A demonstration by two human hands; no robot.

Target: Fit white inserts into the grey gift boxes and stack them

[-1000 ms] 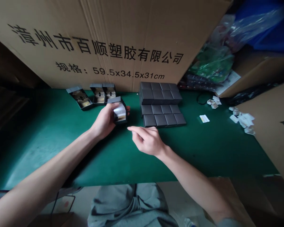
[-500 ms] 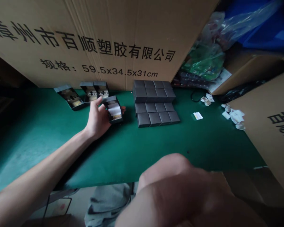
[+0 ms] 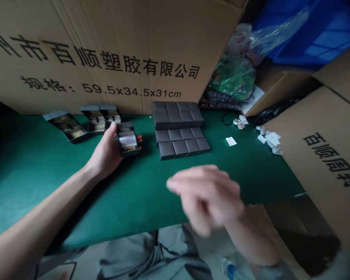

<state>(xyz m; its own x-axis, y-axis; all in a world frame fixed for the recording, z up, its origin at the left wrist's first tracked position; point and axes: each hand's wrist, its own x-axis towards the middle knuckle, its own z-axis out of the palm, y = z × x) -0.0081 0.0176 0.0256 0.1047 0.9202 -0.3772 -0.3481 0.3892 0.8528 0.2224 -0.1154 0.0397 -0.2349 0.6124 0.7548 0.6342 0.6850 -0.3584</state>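
Left hand (image 3: 106, 151) has its fingers clamped around a small open dark-grey rectangular box (image 3: 130, 153), lid up, white slip (image 3: 127, 140) inside, above the green-topped table (image 3: 134, 194). Right hand (image 3: 210, 196) is blurred, over the table's near side, fingers curled; can't tell if they're closed on anything. Three open dark-grey boxes (image 3: 97, 126) sit just behind and left of the held one. Stacked closed dark-grey boxes (image 3: 177, 118) to its right, small white cards (image 3: 230, 141) farther right.
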